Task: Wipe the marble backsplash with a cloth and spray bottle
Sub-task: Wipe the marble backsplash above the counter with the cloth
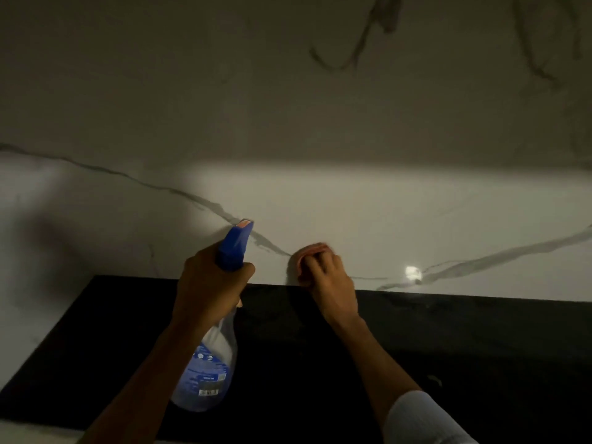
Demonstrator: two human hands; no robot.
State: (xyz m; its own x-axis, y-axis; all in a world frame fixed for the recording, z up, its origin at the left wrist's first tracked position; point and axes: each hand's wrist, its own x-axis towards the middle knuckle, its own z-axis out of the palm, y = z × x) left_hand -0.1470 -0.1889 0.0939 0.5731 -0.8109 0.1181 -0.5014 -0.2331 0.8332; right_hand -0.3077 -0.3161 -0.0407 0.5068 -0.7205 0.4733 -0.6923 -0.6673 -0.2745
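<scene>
The white marble backsplash [320,123] with grey veins fills the upper part of the head view, lit in a band low down. My left hand [205,283] grips the neck of a clear spray bottle [205,376] with a blue trigger head, its nozzle pointing at the marble. My right hand [326,280] presses a bunched pinkish cloth [312,251] against the backsplash just above the black surface's back edge. Most of the cloth is hidden under my fingers.
A black glossy cooktop surface [448,363] lies below the backsplash, reaching to the lower right. A pale marble counter [25,315] runs along its left side. A bright light spot [413,272] reflects on the marble to the right of my right hand.
</scene>
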